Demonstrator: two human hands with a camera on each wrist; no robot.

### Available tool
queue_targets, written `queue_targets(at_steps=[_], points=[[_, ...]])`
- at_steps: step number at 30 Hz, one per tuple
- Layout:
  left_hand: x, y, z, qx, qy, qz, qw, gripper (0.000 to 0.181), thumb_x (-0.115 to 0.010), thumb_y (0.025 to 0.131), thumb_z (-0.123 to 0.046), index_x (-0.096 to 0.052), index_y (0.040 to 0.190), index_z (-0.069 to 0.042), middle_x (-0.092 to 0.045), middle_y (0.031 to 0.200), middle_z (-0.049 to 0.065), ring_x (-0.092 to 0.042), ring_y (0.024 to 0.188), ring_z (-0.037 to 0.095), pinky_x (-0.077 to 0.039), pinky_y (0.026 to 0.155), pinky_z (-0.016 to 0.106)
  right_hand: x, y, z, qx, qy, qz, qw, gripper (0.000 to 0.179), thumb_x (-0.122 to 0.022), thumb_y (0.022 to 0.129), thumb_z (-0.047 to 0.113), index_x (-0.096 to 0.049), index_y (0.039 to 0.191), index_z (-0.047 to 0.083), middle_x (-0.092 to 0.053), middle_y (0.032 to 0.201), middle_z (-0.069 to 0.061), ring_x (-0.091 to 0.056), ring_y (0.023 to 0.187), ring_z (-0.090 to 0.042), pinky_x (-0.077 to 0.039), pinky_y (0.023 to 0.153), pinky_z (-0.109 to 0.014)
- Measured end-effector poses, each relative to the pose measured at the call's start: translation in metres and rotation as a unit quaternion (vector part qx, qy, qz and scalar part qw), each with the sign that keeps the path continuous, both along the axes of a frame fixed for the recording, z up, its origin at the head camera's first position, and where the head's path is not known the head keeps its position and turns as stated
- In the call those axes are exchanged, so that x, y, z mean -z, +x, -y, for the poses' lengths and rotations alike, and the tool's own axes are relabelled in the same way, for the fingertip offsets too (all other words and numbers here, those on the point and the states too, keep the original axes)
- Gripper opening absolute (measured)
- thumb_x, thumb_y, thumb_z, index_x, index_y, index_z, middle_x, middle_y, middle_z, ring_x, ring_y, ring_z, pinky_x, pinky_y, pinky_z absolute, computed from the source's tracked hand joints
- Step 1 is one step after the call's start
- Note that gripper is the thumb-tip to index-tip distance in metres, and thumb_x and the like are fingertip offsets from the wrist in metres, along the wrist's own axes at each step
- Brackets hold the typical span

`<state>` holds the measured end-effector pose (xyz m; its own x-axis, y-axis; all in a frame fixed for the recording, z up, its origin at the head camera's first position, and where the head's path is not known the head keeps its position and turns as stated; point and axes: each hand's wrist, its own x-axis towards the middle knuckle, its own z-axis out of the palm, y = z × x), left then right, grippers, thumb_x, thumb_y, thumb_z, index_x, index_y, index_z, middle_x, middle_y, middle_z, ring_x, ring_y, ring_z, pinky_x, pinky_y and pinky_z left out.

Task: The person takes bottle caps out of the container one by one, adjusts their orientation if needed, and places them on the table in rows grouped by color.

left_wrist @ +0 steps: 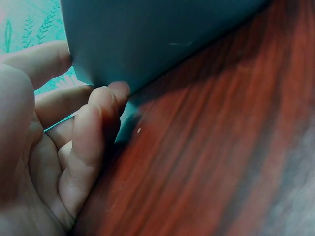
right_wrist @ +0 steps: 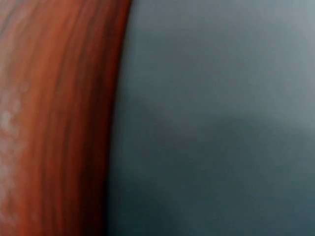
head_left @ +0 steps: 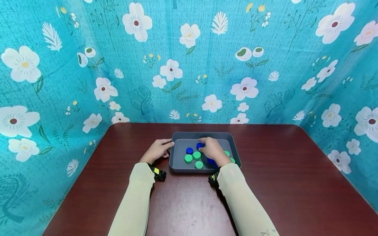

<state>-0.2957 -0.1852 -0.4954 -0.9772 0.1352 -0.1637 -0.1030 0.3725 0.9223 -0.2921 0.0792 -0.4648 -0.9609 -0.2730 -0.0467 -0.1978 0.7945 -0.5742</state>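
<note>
A grey rectangular tray (head_left: 180, 167) lies on the table and holds several round bottle caps. My left hand (head_left: 157, 150) grips the tray's left side, thumb at the rim; in the left wrist view its curled fingers (left_wrist: 88, 132) meet the lower corner of the wall. Inside the tray, my right hand (head_left: 213, 150) pinches a blue bottle cap (head_left: 199, 146) between thumb and fingers. Left of it sits another blue cap (head_left: 189, 150), with green caps (head_left: 188, 159) nearby. The right hand and wrist partly cover more blue and green caps. In the right wrist view only the tray wall (right_wrist: 211, 98) and table show.
The dark red-brown wooden table (head_left: 271, 183) extends around the tray. Behind it and at both sides hangs a turquoise flowered curtain (head_left: 189, 82). A black camera mount (head_left: 159, 174) sits on the left wrist, another (head_left: 213, 180) on the right.
</note>
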Motion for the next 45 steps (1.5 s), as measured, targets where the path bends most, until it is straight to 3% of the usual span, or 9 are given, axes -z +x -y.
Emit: queue_targets(at_steps=[11, 21, 31, 45], points=[[-0.001, -0.001, 0.001, 0.006, -0.004, -0.002, 1.0, 0.053, -0.062, 0.096, -0.035, -0.053, 0.141, -0.008, -0.065, 0.078, 0.012, -0.06, 0.061, 0.022, -0.055, 0.058, 0.032, 0.001, -0.003, -0.001, 0.004, 0.008, -0.005, 0.9999, 0.039, -0.064, 0.096, 0.017, -0.06, 0.135, 0.011, -0.058, 0.131, -0.014, -0.05, 0.125, -0.032, -0.04, 0.101, -0.051], [0.003, -0.001, 0.002, 0.002, -0.006, 0.003, 1.0, 0.055, -0.063, 0.095, -0.039, -0.053, 0.142, -0.012, -0.065, 0.085, 0.01, -0.061, 0.064, 0.023, -0.055, 0.06, 0.032, -0.002, -0.002, 0.001, -0.018, 0.015, -0.02, 0.9995, 0.038, -0.061, 0.098, 0.017, -0.06, 0.135, 0.01, -0.057, 0.133, -0.013, -0.047, 0.127, -0.033, -0.039, 0.102, -0.051], [0.001, -0.003, 0.002, 0.004, -0.012, -0.001, 0.9999, 0.053, -0.063, 0.095, -0.039, -0.054, 0.141, -0.014, -0.065, 0.09, 0.011, -0.062, 0.064, 0.023, -0.055, 0.059, 0.033, -0.009, 0.006, -0.008, -0.017, -0.007, -0.055, 0.9983, 0.037, -0.063, 0.097, 0.02, -0.061, 0.133, 0.011, -0.059, 0.12, -0.012, -0.058, 0.103, -0.028, -0.049, 0.088, -0.049], [0.003, -0.006, 0.003, 0.009, -0.015, 0.003, 0.9998, 0.054, -0.062, 0.095, -0.04, -0.053, 0.142, -0.015, -0.065, 0.09, 0.01, -0.063, 0.067, 0.024, -0.056, 0.063, 0.033, -0.013, 0.022, -0.013, -0.058, -0.037, -0.094, 0.9932, 0.038, -0.063, 0.097, 0.02, -0.061, 0.134, 0.011, -0.056, 0.125, -0.008, -0.06, 0.104, -0.024, -0.052, 0.084, -0.044]])
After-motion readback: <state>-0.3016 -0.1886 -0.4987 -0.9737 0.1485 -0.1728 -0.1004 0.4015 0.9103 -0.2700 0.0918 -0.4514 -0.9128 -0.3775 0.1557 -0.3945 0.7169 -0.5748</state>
